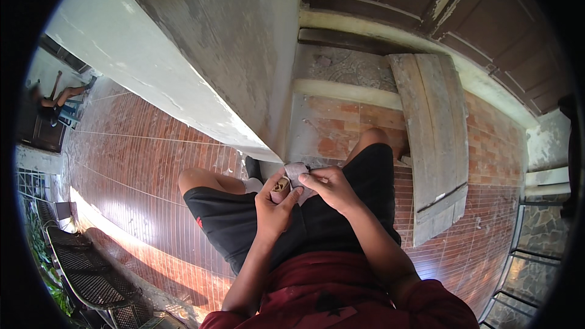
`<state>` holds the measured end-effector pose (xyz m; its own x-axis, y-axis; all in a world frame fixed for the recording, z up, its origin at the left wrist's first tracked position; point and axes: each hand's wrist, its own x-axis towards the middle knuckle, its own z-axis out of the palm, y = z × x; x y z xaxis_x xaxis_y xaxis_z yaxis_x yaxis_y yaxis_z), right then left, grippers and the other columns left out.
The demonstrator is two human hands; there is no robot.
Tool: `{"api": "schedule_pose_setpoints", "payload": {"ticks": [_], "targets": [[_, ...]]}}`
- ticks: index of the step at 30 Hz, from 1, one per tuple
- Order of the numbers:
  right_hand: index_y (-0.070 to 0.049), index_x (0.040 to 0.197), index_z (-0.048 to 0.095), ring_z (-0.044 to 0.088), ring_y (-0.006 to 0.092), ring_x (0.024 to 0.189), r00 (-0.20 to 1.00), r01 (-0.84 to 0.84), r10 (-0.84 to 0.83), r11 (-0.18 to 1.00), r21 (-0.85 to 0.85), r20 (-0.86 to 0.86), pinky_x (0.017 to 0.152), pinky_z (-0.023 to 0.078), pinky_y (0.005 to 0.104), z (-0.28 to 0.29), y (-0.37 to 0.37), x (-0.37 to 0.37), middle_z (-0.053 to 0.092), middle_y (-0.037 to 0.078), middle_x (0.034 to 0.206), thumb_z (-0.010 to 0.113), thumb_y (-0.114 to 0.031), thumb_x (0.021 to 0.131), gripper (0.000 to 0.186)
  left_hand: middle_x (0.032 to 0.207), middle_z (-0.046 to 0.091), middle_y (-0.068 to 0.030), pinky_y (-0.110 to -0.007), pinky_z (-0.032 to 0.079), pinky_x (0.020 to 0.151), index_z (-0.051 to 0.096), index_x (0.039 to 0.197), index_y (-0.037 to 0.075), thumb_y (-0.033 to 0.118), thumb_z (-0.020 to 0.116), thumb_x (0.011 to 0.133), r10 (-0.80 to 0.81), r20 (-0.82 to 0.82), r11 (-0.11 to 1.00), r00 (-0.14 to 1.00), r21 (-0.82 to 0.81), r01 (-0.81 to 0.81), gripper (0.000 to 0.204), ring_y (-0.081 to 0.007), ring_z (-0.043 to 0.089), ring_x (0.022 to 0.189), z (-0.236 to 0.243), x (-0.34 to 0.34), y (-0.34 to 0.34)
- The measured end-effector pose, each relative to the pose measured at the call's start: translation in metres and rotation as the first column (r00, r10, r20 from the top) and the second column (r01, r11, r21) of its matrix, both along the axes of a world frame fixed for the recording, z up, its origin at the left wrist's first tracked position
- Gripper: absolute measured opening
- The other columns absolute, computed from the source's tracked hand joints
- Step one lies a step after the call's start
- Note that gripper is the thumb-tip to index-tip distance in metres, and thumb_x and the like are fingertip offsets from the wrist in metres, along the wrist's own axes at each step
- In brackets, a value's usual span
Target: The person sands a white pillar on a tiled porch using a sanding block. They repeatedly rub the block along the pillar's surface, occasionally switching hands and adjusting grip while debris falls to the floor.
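Observation:
Above my lap, both hands hold a small rolled strip that looks like sandpaper. Its rolled part (280, 187) is brownish pink outside and tan at the open end, where loose folds show inside. My left hand (272, 212) is closed round this roll, its thumb toward the right hand. The greyish-mauve free flap (296, 171) stands up between the hands, pinched by the thumb and fingers of my right hand (332, 187). Part of the strip is hidden behind my fingers.
A wall corner (262, 103) with patchy plaster stands right ahead of my hands. On the right, a worn wooden plank (431, 146) leans against a ledge. Metal-mesh chairs (91, 268) stand at lower left. Another person (61, 100) sits far left, beyond the tiled floor (140, 146).

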<state>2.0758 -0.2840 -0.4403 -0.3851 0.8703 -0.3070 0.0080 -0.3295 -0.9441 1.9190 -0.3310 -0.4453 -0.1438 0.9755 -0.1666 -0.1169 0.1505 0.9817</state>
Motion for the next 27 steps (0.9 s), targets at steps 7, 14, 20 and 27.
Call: {"api": "schedule_pose_setpoints", "payload": {"ticks": [7, 14, 20, 27], "targets": [[0.003, 0.092, 0.069, 0.062, 0.0120, 0.077, 0.971, -0.095, 0.029, 0.958, -0.271, -0.239, 0.065, 0.052, 0.0268, 0.006, 0.001, 0.008, 0.065, 0.004, 0.082, 0.062, -0.030, 0.092, 0.034, 0.109, 0.063, -0.0099, -0.028, 0.051, 0.082, 0.050, 0.129, -0.003, -0.005, 0.069, 0.080, -0.024, 0.234, 0.995, 0.972, -0.090, 0.046, 0.052, -0.0134, 0.060, 0.094, 0.002, -0.004, -0.007], [-0.002, 0.091, 0.069, 0.063, 0.0126, 0.071, 0.987, -0.148, 0.137, 0.979, -0.139, -0.083, 0.056, 0.049, 0.0259, -0.010, -0.006, 0.008, 0.064, 0.005, 0.079, 0.058, -0.035, 0.094, 0.035, 0.108, 0.063, -0.0085, -0.028, 0.049, 0.083, 0.047, 0.132, 0.001, -0.004, 0.071, 0.080, -0.046, 0.306, 0.999, 0.951, -0.003, 0.049, 0.057, -0.0136, 0.059, 0.095, -0.002, -0.008, -0.006], [-0.002, 0.080, 0.066, 0.054, 0.0093, 0.051, 0.979, -0.165, 0.153, 0.982, -0.091, -0.133, 0.048, 0.042, 0.0229, -0.017, -0.017, 0.005, 0.057, 0.000, 0.062, 0.055, -0.039, 0.096, 0.042, 0.122, 0.057, -0.0144, -0.033, 0.046, 0.094, 0.042, 0.137, 0.001, -0.003, 0.067, 0.082, -0.105, 0.439, 0.994, 0.892, 0.014, 0.110, 0.060, -0.0207, 0.056, 0.110, -0.011, -0.011, -0.003], [-0.001, 0.084, 0.065, 0.056, 0.0076, 0.069, 0.992, -0.080, 0.066, 0.987, -0.139, -0.103, 0.061, 0.045, 0.0232, -0.008, -0.006, 0.021, 0.061, 0.001, 0.075, 0.065, -0.031, 0.090, 0.031, 0.093, 0.062, -0.0031, -0.025, 0.049, 0.077, 0.056, 0.120, 0.000, 0.007, 0.074, 0.082, -0.173, 0.279, 0.966, 0.945, -0.138, 0.217, 0.043, -0.0106, 0.059, 0.083, -0.023, -0.021, 0.007]]}}
